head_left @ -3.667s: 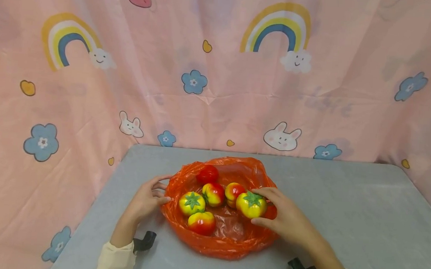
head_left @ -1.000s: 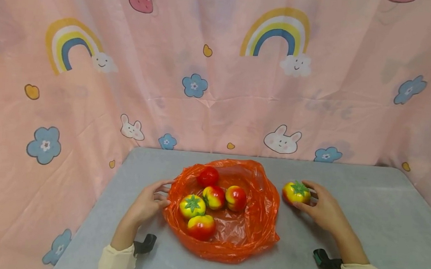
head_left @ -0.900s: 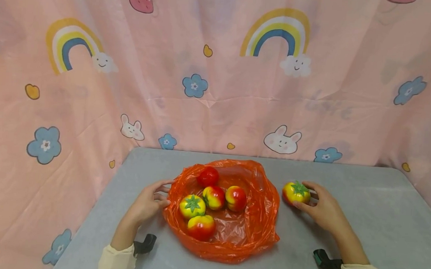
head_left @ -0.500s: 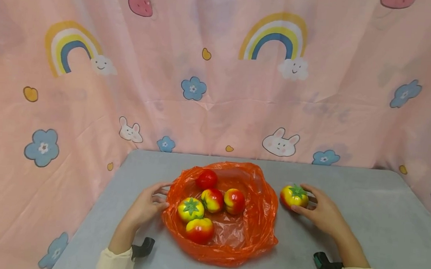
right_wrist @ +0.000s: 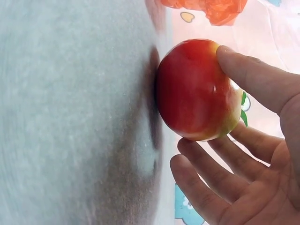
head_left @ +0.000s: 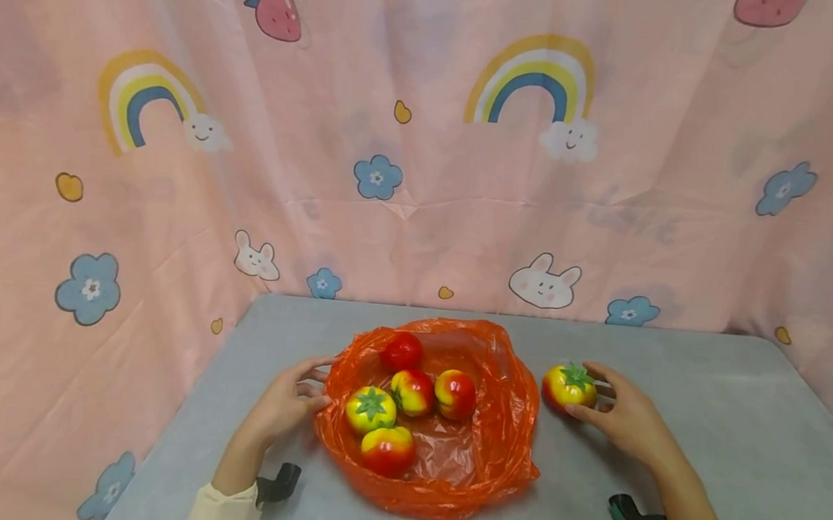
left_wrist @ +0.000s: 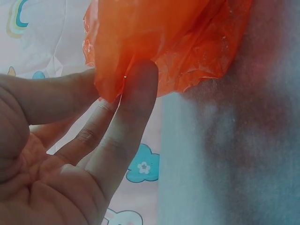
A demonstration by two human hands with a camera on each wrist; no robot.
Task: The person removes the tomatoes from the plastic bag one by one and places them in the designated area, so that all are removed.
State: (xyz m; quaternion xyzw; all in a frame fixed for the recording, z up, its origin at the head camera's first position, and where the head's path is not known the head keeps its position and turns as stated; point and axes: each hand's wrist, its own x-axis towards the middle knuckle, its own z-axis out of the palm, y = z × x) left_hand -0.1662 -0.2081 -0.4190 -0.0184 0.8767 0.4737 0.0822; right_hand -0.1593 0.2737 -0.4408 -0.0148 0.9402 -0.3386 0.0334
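Tomato, round and glossy, yellow and red with a green star-shaped top (head_left: 568,390): between thumb and fingers of the right hand (head_left: 625,420), low against the flat grey tabletop (head_left: 736,423); whether table bears its weight, cannot tell.
Step at right fingertips: judged a set-down outside the bag, close to release. Letting go would call for an even widening of thumb and fingers, so the round body does not roll.
Right fingers: partway open, curved loosely; thumb on one side of the tomato, fingertips opposite, at least one fingertip off its skin.
Left fingers: left hand (head_left: 286,399) nearly closed at the tips, pinching rim film.
Bag: thin, crinkled, orange-red plastic bag (head_left: 437,504); mouth open, rim at left fingertips, opposite side just beside tomato in right fingers.
Contents, inward from left fingertips: yellow green-topped tomato (head_left: 371,410), yellow-over-red one (head_left: 388,451), all-red round piece (head_left: 401,351), then two red-and-yellow ones (head_left: 412,392) (head_left: 455,394).
Backdrop: pink printed fabric (head_left: 461,239), well beyond all fingers.
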